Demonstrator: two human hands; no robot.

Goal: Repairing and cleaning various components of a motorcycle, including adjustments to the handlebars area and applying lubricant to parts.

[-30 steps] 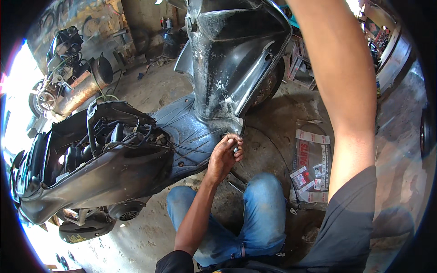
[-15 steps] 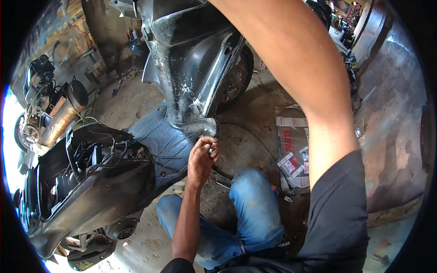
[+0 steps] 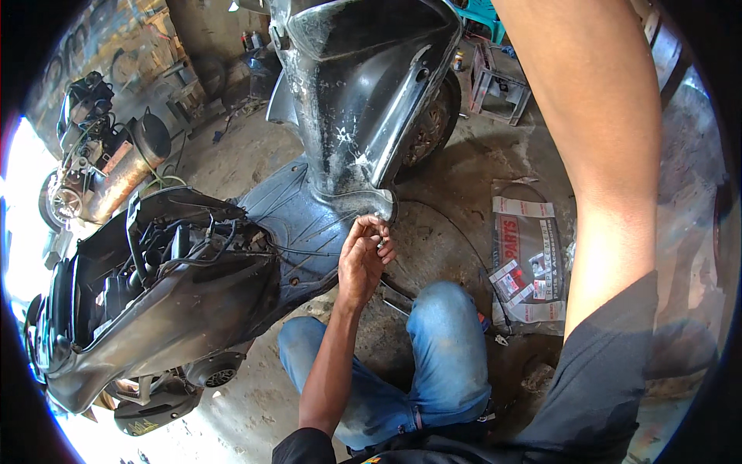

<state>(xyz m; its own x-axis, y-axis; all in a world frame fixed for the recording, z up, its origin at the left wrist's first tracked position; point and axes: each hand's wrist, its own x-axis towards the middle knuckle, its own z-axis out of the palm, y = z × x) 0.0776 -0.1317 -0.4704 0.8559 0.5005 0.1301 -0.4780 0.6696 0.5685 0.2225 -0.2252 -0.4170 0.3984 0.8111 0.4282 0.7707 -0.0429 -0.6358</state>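
Note:
My left hand (image 3: 362,267) is closed, its fingers curled round a small shiny metal part (image 3: 380,243) too tiny to make out fully. It hovers by the front corner of the blue-grey footboard (image 3: 297,220) of a black scooter. Above it rises the scooter's scuffed black leg shield (image 3: 340,116), with the front wheel (image 3: 437,127) behind. My right arm (image 3: 595,155) reaches up and out past the top edge, so that hand is out of sight. Leftward, the rear body (image 3: 178,294) lacks its seat, and cables and the frame lie bare.
A printed plastic parts bag (image 3: 525,255) lies on the floor right of my knee (image 3: 444,332). Beyond it stand a grey crate (image 3: 498,93) and a teal plastic chair (image 3: 485,17). An engine with a rusty cylinder (image 3: 127,178) sits at the far left. A thin cable curves across the floor.
The view has shifted, bringing the crate and chair into sight. My right arm lies further right in the picture. My left hand stays near the footboard, its fingers slightly loosened.

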